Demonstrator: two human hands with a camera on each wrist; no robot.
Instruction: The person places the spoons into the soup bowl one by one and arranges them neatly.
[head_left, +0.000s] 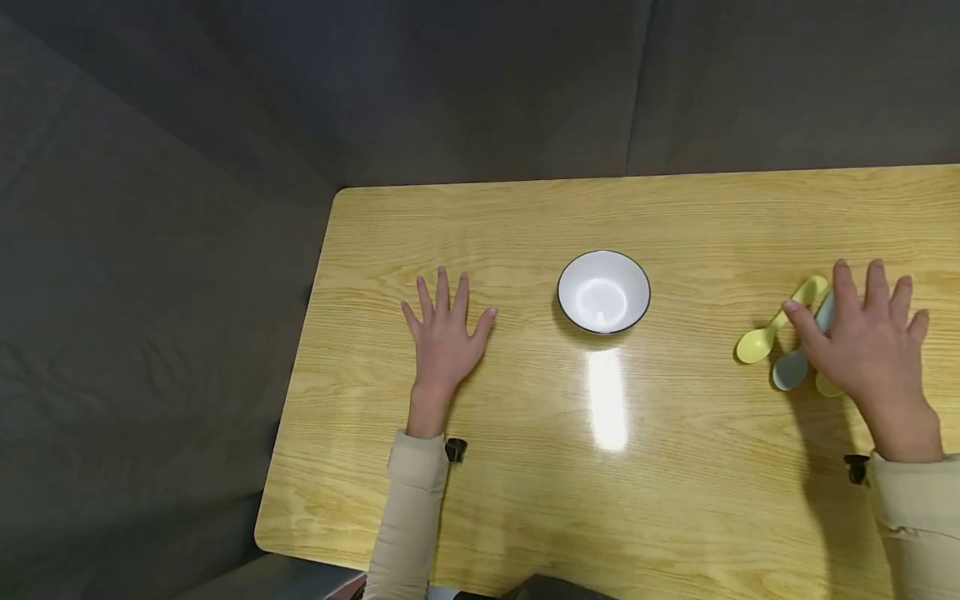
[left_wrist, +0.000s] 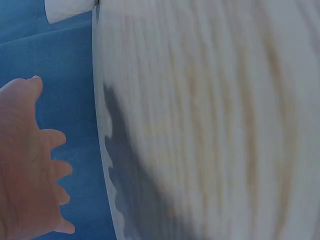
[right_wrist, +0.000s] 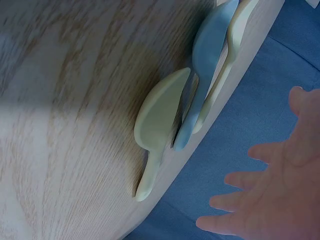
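Note:
Three plastic spoons lie close together on the right of the table: a yellow spoon (head_left: 756,344), a blue-grey spoon (head_left: 791,372) and a pale green spoon (right_wrist: 160,112) partly hidden by the hand in the head view. My right hand (head_left: 870,346) hovers over them with fingers spread, apart from the spoons in the right wrist view. A white bowl (head_left: 603,283) with a dark rim stands upright near the middle, with nothing in it. To its left, my left hand (head_left: 446,350) is held out palm down, fingers spread and holding nothing, its shadow on the wood in the left wrist view.
The wooden table (head_left: 517,500) has rounded left corners and a glossy light reflection below the bowl. Dark cloth (head_left: 480,92) hangs behind it and along its left side. A small black device (head_left: 456,450) sits at the left cuff, another (head_left: 857,468) at the right.

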